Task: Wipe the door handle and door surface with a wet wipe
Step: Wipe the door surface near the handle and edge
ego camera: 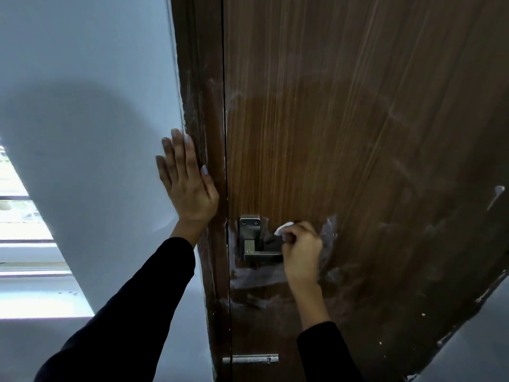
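A pale wall (91,111) stands left of the dark wooden door frame (205,133), with a bright window (24,238) at the far left. A metal slide bolt (250,359) sits low on the door (344,119), near its left edge. The left hand (187,183) lies flat with fingers spread, across the wall and frame. The door's brown grain carries whitish smears around the handle and toward the lower right. The right hand (301,252) is closed on a white wet wipe (283,228), pressed at the end of the square metal door handle (261,250) beside the door's left edge.
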`<state>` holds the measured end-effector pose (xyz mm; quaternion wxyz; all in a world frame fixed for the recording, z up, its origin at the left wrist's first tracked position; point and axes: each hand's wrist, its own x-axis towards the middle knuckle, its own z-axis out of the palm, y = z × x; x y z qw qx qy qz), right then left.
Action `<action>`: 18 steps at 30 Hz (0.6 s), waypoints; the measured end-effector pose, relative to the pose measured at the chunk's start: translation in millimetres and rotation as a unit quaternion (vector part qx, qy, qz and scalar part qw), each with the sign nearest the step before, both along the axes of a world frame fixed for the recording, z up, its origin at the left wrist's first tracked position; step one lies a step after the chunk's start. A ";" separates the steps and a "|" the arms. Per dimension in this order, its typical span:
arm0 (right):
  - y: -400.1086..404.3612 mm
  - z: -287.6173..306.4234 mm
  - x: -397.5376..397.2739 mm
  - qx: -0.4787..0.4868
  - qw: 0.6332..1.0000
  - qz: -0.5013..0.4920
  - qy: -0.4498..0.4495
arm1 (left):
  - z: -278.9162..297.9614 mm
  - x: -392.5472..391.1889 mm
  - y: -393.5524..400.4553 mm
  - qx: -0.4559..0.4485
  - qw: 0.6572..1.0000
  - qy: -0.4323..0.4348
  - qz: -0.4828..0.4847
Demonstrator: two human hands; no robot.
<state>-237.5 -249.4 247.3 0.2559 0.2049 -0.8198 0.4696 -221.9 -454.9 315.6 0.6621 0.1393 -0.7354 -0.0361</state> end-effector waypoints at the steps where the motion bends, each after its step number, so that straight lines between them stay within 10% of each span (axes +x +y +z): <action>1: -0.2 5.3 -0.1 -0.029 0.999 -0.027 0.008 | 0.1 -0.2 0.2 0.000 1.000 0.000 -0.001; 9: -22.5 11.5 11.8 0.134 0.991 0.016 -0.009 | 0.7 0.5 -0.2 0.002 1.000 -0.006 -0.005; 18: -24.0 16.2 15.9 0.083 0.996 -0.001 0.040 | 0.7 0.3 -0.4 -0.002 1.000 -0.003 -0.005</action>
